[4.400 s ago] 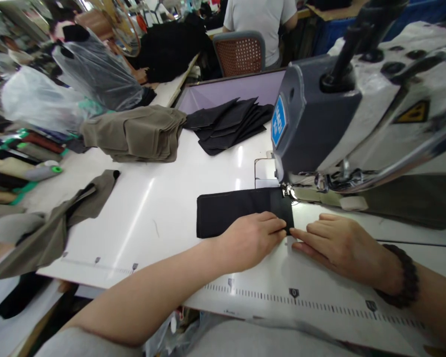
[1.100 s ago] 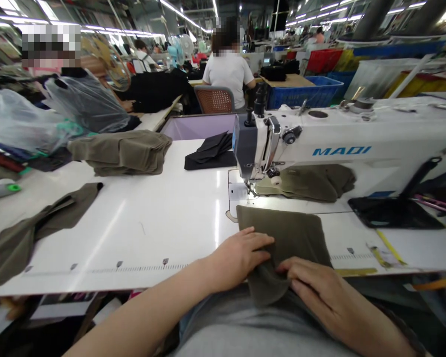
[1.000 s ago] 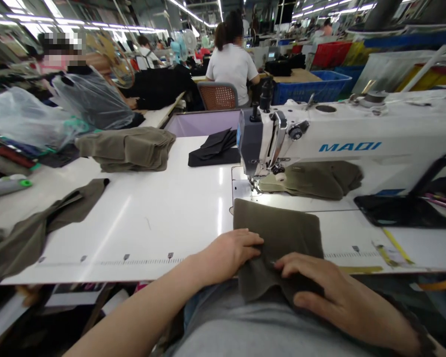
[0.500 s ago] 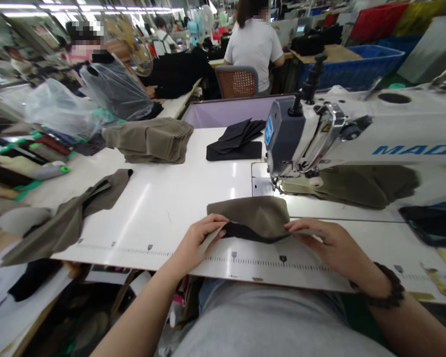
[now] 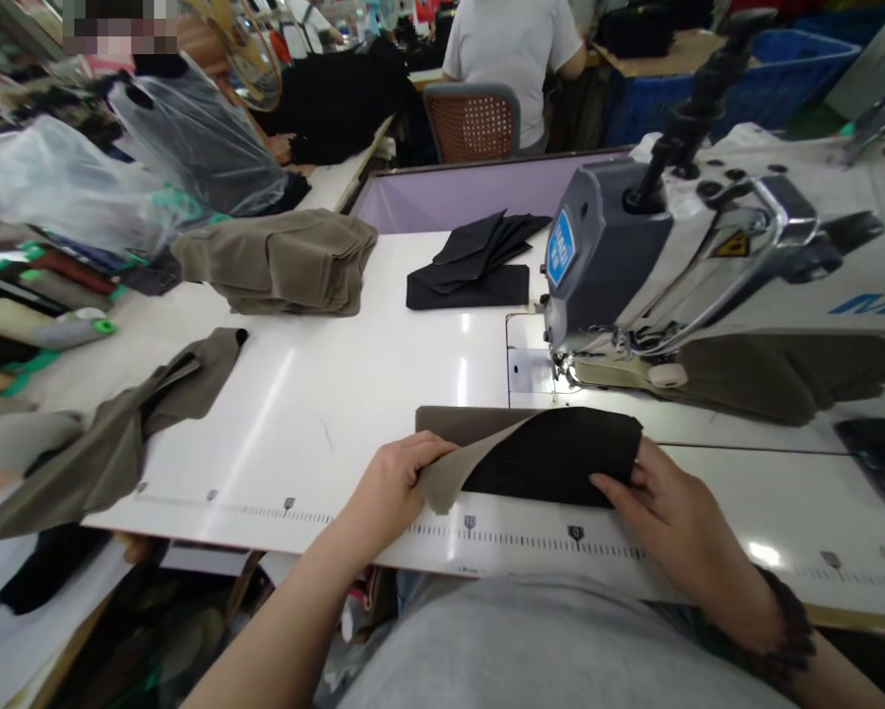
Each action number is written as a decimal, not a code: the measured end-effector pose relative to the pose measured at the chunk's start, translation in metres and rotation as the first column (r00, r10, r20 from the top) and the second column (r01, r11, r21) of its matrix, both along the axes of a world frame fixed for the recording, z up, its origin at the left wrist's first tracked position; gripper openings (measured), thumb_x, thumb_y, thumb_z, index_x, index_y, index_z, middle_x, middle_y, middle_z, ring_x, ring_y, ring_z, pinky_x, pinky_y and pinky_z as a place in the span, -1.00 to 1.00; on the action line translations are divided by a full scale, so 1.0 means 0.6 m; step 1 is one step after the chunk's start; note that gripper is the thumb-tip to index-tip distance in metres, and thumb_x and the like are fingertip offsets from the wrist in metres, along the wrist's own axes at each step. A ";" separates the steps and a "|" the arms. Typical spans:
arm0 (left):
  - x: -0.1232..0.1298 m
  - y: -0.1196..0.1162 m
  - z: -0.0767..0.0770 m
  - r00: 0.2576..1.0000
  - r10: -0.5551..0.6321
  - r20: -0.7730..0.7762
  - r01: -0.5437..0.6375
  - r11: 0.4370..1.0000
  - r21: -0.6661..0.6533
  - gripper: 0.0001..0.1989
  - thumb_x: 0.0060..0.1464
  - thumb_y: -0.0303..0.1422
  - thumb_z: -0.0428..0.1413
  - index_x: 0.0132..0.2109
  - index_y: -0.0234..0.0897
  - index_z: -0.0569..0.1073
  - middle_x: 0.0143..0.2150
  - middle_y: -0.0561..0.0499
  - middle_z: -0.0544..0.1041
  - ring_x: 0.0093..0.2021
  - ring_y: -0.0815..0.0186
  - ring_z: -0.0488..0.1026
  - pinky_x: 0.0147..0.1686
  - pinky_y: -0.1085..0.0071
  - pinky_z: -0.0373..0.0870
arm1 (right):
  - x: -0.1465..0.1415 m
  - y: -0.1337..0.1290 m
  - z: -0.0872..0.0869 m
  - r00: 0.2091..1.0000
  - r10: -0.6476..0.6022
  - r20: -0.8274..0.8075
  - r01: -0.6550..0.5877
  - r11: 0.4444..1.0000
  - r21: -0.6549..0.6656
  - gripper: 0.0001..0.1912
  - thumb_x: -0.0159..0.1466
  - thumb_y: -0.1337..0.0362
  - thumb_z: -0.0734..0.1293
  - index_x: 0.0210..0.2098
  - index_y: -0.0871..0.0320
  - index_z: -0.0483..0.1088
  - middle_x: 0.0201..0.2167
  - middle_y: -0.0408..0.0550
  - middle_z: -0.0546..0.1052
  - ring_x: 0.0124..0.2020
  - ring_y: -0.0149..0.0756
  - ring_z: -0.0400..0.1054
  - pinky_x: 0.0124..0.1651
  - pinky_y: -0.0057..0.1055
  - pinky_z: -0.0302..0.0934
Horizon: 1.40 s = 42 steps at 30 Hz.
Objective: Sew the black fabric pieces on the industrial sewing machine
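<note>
Between my hands, over the front of the white sewing table (image 5: pixel 368 384), is a fabric piece (image 5: pixel 552 458), olive-brown on one face and black on the other. My left hand (image 5: pixel 394 492) pinches its left end, where an olive corner folds over. At the right end, my right hand (image 5: pixel 670 512) grips the black part between thumb and fingers. Just beyond the fabric stands the sewing machine (image 5: pixel 604 256), its needle area close to the cloth's far edge. Olive fabric pieces (image 5: pixel 782 374) lie beneath the machine's arm.
A stack of olive fabric (image 5: pixel 280 261) and black folded pieces (image 5: pixel 478 261) lie at the back. Another olive piece (image 5: pixel 139 423) hangs toward the left edge. Thread cones (image 5: pixel 58 325) and plastic bags (image 5: pixel 198 138) stand at the left. A person (image 5: pixel 512 69) sits beyond, facing away.
My right hand has turned the fabric's right part over, so its black face now shows. The left hand still holds the left end. The view has tilted down and moved closer.
</note>
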<state>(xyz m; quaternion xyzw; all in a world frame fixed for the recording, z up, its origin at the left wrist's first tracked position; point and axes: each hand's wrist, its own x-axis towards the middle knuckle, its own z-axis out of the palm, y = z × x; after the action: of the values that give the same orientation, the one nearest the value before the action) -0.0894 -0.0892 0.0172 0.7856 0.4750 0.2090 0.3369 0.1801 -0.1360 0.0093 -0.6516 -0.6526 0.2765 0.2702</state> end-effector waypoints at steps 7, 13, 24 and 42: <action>-0.006 -0.014 -0.025 0.989 0.134 -0.058 -0.113 0.956 0.272 -0.48 0.10 -0.42 -0.01 0.21 -0.23 0.08 -0.04 -0.07 0.41 -0.12 0.27 0.41 -0.15 0.30 0.43 | -0.006 -0.008 -0.011 0.994 -0.038 0.105 0.024 0.991 0.134 -0.47 0.19 0.15 0.22 0.12 0.16 0.10 -0.41 -0.08 0.52 -0.50 -0.31 0.39 -0.42 -0.39 0.28; -0.005 -0.020 -0.023 0.992 0.108 -0.064 -0.093 0.973 0.212 -0.74 0.10 -0.39 0.01 -0.07 -0.35 0.44 -0.23 -0.07 0.47 -0.25 0.30 0.45 -0.24 0.39 0.46 | -0.001 -0.004 -0.007 0.990 0.079 0.120 -0.100 0.978 0.180 -0.77 0.25 0.26 0.14 -0.22 0.13 0.39 -0.37 -0.12 0.51 -0.37 -0.37 0.41 -0.33 -0.48 0.28; -0.004 -0.021 -0.024 0.978 0.203 -0.053 -0.189 0.962 0.195 -0.76 0.07 -0.38 0.02 -0.11 -0.30 0.46 -0.32 -0.03 0.44 -0.32 0.32 0.43 -0.34 0.40 0.44 | -0.005 -0.002 -0.002 0.987 0.033 0.158 -0.055 0.989 0.137 -0.75 0.19 0.19 0.20 -0.23 0.13 0.42 -0.43 -0.13 0.52 -0.50 -0.34 0.40 -0.44 -0.43 0.31; -0.004 -0.018 -0.023 0.963 0.232 -0.135 -0.193 0.948 0.253 -0.74 0.10 -0.32 -0.02 -0.11 -0.27 0.47 -0.43 0.02 0.40 -0.41 0.35 0.39 -0.45 0.45 0.40 | -0.008 0.005 -0.002 0.981 0.098 0.170 -0.117 0.987 0.107 -0.76 0.24 0.27 0.16 -0.23 0.16 0.42 -0.47 -0.11 0.49 -0.46 -0.38 0.37 -0.37 -0.46 0.28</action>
<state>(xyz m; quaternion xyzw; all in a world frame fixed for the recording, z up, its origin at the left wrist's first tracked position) -0.0919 -0.1001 0.0032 0.7789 0.5544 0.2346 0.1759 0.1754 -0.1329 0.0084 -0.6191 -0.7219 0.1977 0.2378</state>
